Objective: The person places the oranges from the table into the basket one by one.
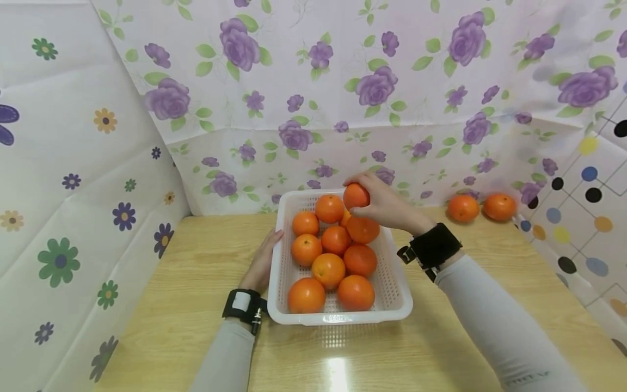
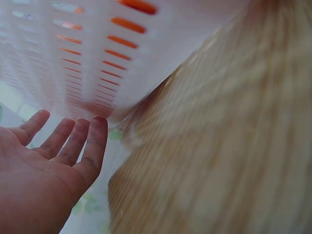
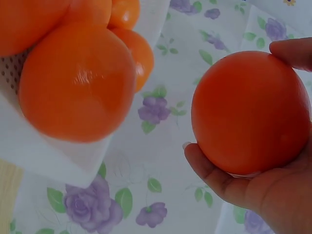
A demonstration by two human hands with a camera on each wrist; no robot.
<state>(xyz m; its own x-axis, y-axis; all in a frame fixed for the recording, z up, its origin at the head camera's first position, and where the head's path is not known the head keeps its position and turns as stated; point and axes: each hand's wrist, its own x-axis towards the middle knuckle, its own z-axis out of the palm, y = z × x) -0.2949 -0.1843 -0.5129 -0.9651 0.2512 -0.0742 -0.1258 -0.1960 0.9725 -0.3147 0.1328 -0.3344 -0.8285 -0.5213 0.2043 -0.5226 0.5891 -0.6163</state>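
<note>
A white plastic basket (image 1: 343, 318) with perforated sides stands on the table, holding several oranges (image 1: 329, 270). My right hand (image 1: 379, 201) grips one orange (image 1: 356, 196) over the basket's far right corner. In the right wrist view, fingers and thumb wrap that orange (image 3: 251, 112), apart from the basket's big orange (image 3: 78, 83). At the basket's left side is my left hand (image 1: 262, 261), its fingertips by the rim. The left wrist view has the left hand (image 2: 58, 156) with straight fingers against the slotted basket wall (image 2: 87, 53).
Two more oranges, one (image 1: 462, 208) beside the other (image 1: 499, 207), lie at the table's back right against the cloth. A flowered cloth (image 1: 343, 147) hangs along the table's back edge. Patterned sheets stand to the left and right of the wooden table (image 1: 196, 305).
</note>
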